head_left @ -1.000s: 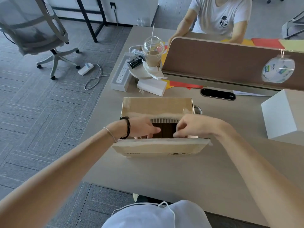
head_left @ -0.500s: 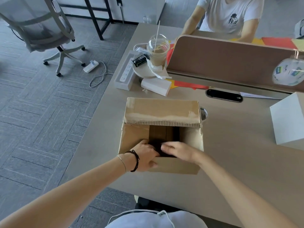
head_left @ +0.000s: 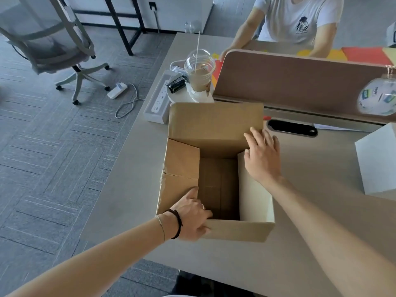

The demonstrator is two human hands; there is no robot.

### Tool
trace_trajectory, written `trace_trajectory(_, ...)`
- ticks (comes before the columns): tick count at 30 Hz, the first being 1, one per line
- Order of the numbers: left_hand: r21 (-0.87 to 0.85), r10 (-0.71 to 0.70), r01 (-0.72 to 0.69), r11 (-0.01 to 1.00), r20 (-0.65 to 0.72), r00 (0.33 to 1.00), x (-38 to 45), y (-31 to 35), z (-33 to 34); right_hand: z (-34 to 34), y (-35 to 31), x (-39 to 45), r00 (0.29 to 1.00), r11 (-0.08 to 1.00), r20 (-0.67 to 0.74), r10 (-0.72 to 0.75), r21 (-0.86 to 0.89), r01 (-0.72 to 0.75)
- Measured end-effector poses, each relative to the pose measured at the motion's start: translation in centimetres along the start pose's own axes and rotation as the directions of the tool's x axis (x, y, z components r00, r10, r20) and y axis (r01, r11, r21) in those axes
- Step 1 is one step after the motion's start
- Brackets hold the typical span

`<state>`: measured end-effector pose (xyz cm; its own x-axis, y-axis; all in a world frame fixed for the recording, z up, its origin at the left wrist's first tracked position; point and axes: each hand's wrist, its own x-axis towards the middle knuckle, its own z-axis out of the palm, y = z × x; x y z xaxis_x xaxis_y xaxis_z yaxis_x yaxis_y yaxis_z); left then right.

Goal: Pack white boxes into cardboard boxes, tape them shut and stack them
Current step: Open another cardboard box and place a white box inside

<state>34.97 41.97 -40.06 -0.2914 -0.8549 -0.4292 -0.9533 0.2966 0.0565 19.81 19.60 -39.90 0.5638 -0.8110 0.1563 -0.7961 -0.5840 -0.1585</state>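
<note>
Grey carpet tiles run along the left of my view, and a pale desk (head_left: 321,211) fills the middle and right. On it, straight ahead of me, stands the cardboard box (head_left: 235,231), open at the top, its far flap upright and its left flap angled inward. My left hand (head_left: 192,219) grips the near left corner of the box, thumb outside on the front wall and fingers curled over the rim into the opening. My right hand (head_left: 262,155) lies flat with straight, spread fingers on the right flap at the far right corner, fingertips touching the upright far flap. I can see the brown bottom of the box between the flaps. A white box (head_left: 377,161) sits on the desk well to the right, apart from the cardboard one. Beyond the box are an iced drink cup (head_left: 199,73) with a straw, a white power strip (head_left: 157,101) and a brown desk divider (head_left: 300,82), with a person in a white shirt (head_left: 297,18) seated behind it. An office chair (head_left: 53,43) stands on the carpet at far left.
</note>
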Motion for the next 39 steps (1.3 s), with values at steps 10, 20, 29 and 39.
trace_trajectory(10, -0.040, 0.033, -0.045, 0.998, -0.251, 0.967, -1.3, 0.0, -1.4, 1.7, 0.9, 0.1, 0.996, 0.998, 0.075, -0.044, -0.031, 0.047)
trace_trajectory(20, -0.150, -0.680, 0.708, 0.690, -0.468, 0.564, -5.6, -3.1, -7.9, 1.7, -1.4, -1.9, 0.923, 0.915, 0.049, -0.382, -0.120, 0.386)
trace_trajectory(29, -0.561, -0.847, 0.783, 0.268, 0.251, 0.469, -5.4, -5.4, -0.4, 2.0, -3.7, -4.2, 0.859, 0.932, 0.438, -0.267, -0.108, 0.345)
trace_trajectory(39, -0.770, -0.894, 0.633, 0.082, 0.224, 0.387, -4.0, -4.4, 1.6, -11.8, 1.5, -5.2, 0.993, 0.940, -0.104, 0.057, 0.339, -0.019)
